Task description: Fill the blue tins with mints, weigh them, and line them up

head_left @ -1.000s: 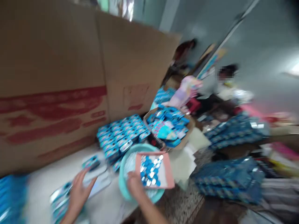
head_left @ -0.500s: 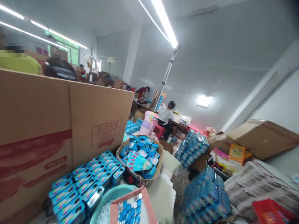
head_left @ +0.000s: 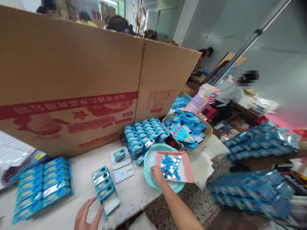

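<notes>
You're in a packing workshop: stacks of small blue tins [head_left: 145,129] crowd the worktable [head_left: 79,191], big cardboard cartons [head_left: 72,80] stand behind, and another worker [head_left: 230,91] sits among wrapped bundles [head_left: 249,191].

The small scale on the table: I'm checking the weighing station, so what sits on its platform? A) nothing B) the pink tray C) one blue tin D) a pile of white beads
C: a single blue tin lies on the platform of the scale; the pink tray rests over the teal basin, by the right hand.
</notes>
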Action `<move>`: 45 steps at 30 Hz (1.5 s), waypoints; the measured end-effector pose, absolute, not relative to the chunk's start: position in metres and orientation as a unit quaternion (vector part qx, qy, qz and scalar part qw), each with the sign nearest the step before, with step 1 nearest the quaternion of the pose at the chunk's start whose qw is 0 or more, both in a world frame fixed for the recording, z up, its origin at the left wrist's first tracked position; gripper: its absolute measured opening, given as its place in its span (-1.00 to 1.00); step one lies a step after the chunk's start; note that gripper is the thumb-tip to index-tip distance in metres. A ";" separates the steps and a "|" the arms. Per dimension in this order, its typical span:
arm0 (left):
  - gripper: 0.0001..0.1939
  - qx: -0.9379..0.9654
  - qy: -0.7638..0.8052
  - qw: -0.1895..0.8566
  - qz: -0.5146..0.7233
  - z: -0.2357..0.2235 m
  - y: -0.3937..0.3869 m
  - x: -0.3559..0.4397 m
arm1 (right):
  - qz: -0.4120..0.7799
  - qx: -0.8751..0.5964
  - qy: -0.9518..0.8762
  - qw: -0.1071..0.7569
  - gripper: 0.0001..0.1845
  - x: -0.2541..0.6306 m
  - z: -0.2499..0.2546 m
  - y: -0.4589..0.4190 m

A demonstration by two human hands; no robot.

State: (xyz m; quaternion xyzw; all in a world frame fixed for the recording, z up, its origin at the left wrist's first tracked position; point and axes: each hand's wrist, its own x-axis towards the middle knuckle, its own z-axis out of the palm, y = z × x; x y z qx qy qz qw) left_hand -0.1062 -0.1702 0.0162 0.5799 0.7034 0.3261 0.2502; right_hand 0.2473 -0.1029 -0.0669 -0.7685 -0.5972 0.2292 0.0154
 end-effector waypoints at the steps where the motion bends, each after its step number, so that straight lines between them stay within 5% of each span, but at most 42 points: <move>1: -0.52 0.588 0.699 0.249 0.322 0.019 -0.169 -0.108 | 0.230 -0.773 -0.591 0.028 -0.71 0.248 -0.067 -0.105; 14: -0.54 0.611 0.669 0.279 0.318 0.027 -0.154 -0.121 | 0.248 -0.822 -0.452 0.243 -0.71 0.244 -0.073 -0.114; 29: -0.54 0.585 0.692 0.310 0.288 0.026 -0.147 -0.115 | 0.334 -0.805 -0.342 0.352 -0.68 0.248 -0.088 -0.123; 36: -0.52 0.583 0.692 0.308 0.293 0.023 -0.142 -0.114 | 0.331 -0.816 -0.361 0.308 -0.61 0.245 -0.085 -0.125; 45: -0.53 0.577 0.699 0.303 0.295 0.021 -0.138 -0.119 | 0.308 -0.805 -0.493 0.119 -0.74 0.231 -0.081 -0.100</move>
